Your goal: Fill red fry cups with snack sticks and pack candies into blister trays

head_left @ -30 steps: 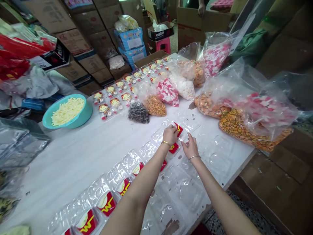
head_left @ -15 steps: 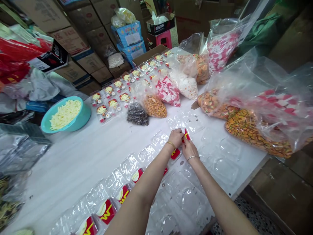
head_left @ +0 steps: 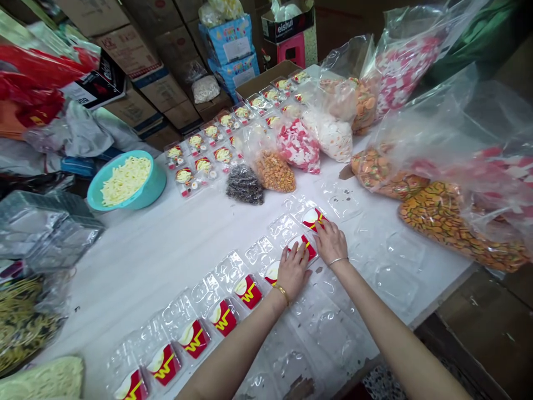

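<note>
A row of clear plastic blister trays (head_left: 203,293) runs diagonally over the white table, several of them holding a red fries-box piece (head_left: 194,340) with a yellow W-like mark. My left hand (head_left: 293,271), with a gold bangle, lies with fingers spread over the red pieces near the row's upper end. Its palm partly covers one piece (head_left: 272,272), and its fingertips reach another (head_left: 306,248). My right hand (head_left: 332,242), wearing a silver bangle, rests its outstretched fingers on the lower edge of the topmost red piece (head_left: 313,217). Neither hand grips anything.
Flattened clear trays (head_left: 397,282) lie to the right. Behind stand bags of black bits (head_left: 245,184), orange bits (head_left: 275,172) and pink-white pieces (head_left: 298,145), beside filled trays (head_left: 202,165). A turquoise bowl (head_left: 155,186) of pale strips stands left. Large bags (head_left: 462,222) line the right edge.
My hands have come apart. The left has moved down and left from the topmost red piece and opened; the right has spread its fingers on that piece. The camera view has shifted slightly.
</note>
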`<action>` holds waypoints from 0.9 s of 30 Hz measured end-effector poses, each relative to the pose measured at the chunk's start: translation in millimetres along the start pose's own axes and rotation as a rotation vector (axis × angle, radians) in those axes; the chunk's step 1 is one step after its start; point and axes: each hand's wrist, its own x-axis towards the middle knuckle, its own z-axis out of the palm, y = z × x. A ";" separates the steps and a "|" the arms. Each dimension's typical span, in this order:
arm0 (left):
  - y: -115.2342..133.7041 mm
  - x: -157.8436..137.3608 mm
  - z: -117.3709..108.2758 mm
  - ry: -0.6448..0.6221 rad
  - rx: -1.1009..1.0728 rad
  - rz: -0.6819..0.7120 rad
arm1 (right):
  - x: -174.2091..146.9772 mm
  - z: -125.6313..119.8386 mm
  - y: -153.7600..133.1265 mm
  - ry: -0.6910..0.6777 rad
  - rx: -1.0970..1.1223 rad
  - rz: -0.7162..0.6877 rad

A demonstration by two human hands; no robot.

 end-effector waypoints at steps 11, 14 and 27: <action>-18.9 -0.5 7.1 -0.124 -0.097 0.111 | -5.1 -6.3 -15.2 -0.190 -0.137 0.062; -20.3 -6.5 7.9 -0.113 -0.140 0.113 | -13.4 -7.5 -10.5 -0.200 -0.147 0.063; -10.3 -112.2 -59.2 0.150 -0.390 -0.078 | -56.2 -26.6 -34.9 0.073 -0.070 -0.190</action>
